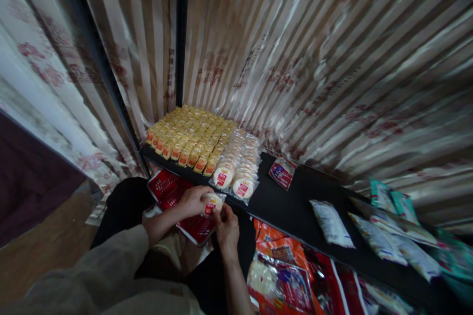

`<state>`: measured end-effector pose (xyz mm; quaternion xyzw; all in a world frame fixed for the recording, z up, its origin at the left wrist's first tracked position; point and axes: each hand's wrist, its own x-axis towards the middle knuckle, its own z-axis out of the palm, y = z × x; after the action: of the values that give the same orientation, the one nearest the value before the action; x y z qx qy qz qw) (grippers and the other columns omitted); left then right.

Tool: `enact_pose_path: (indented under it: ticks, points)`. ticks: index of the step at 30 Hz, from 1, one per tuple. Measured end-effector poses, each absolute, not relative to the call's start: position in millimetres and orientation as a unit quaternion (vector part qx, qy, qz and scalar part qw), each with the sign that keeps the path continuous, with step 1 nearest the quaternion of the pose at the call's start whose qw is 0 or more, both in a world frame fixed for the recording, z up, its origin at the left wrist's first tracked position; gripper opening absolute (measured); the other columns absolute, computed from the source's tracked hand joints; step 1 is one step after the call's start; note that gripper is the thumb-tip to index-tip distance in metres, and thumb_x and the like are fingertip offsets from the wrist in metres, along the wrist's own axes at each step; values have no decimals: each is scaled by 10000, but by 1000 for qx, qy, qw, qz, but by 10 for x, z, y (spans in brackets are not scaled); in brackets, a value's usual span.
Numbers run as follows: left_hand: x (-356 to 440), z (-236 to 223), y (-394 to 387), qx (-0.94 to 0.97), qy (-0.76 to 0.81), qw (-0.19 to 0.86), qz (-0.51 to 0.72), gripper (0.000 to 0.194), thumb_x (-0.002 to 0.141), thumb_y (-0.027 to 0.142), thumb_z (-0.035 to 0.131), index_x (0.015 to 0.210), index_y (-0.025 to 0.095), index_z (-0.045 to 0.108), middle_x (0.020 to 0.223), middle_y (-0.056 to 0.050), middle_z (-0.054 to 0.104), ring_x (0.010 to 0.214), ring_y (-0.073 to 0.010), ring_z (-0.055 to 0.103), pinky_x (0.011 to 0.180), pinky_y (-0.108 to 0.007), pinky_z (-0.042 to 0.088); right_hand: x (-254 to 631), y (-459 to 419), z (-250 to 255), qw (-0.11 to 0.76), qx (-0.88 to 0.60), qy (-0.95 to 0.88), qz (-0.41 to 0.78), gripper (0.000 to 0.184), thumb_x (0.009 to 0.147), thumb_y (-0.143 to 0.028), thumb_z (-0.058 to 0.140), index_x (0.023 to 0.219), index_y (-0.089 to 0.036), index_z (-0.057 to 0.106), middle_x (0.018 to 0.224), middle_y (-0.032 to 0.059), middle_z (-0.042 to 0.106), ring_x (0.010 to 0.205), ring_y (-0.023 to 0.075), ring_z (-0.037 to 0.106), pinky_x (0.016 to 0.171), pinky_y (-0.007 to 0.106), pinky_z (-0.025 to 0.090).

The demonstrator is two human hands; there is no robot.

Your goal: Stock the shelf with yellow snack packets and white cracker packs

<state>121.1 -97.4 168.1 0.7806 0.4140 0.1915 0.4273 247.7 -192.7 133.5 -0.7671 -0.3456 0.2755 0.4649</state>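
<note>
A round white rice cracker packet (212, 205) in clear wrap with a red label is held between both hands, above a red plastic basket (166, 188). My left hand (195, 200) grips its left side with the fingers closed. The fingertips of my right hand (226, 226) pinch its lower right edge. Just beyond the hands, on the black shelf (299, 202), stand two rows of similar round white packets (236, 167). Left of them are several rows of small yellow packets (188, 140) with red labels.
A red and purple packet (283, 172) lies farther right on the shelf, then white packets (331, 223) and green ones (393, 199). Orange and red bags (281, 266) fill the space below the shelf's front edge. Striped curtain (295, 49) and dark posts (181, 34) close off the back.
</note>
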Motion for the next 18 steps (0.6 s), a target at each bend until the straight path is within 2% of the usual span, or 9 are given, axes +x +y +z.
enact_pose_path:
  ticks: [3, 8, 10, 14, 18]
  points:
    - [1327, 1769, -921, 792, 407, 406, 205, 381, 788, 111, 465, 1125, 199, 618, 1123, -34, 646, 1019, -169, 592, 937, -251, 419, 2558, -1886, 1408, 441, -783, -360, 250, 441, 716, -513, 581, 1006, -194, 676, 860, 68, 708, 777, 223, 638, 726, 315, 471]
    - [1495, 1797, -920, 769, 448, 374, 261, 531, 809, 155, 504, 1333, 163, 421, 1249, -93, 540, 1096, -188, 546, 966, -298, 436, 2689, -1743, 1434, 482, -771, -350, 225, 408, 731, -507, 574, 956, -175, 649, 863, 72, 709, 765, 209, 640, 711, 291, 461]
    - [1528, 1774, -957, 763, 463, 345, 290, 524, 837, 167, 479, 1352, 170, 378, 1288, -102, 489, 1134, -190, 516, 982, -314, 434, 2735, -1674, 1431, 484, -775, -345, 215, 417, 727, -523, 570, 932, -167, 644, 853, 80, 705, 754, 212, 637, 698, 296, 458]
    - [1537, 1659, -1044, 787, 461, 283, 296, 371, 870, 156, 426, 1234, 192, 490, 1218, -95, 488, 1137, -198, 497, 1016, -338, 415, 2776, -1545, 1425, 453, -797, -355, 185, 432, 738, -545, 539, 895, -158, 651, 777, 74, 692, 681, 206, 613, 656, 300, 449]
    - [1552, 1536, -1071, 817, 447, 269, 246, 389, 843, 110, 422, 1201, 219, 532, 1220, -79, 465, 1083, -189, 518, 977, -335, 455, 2759, -1447, 1422, 405, -819, -372, 165, 434, 777, -503, 505, 991, -153, 645, 823, 89, 698, 722, 220, 632, 658, 303, 450]
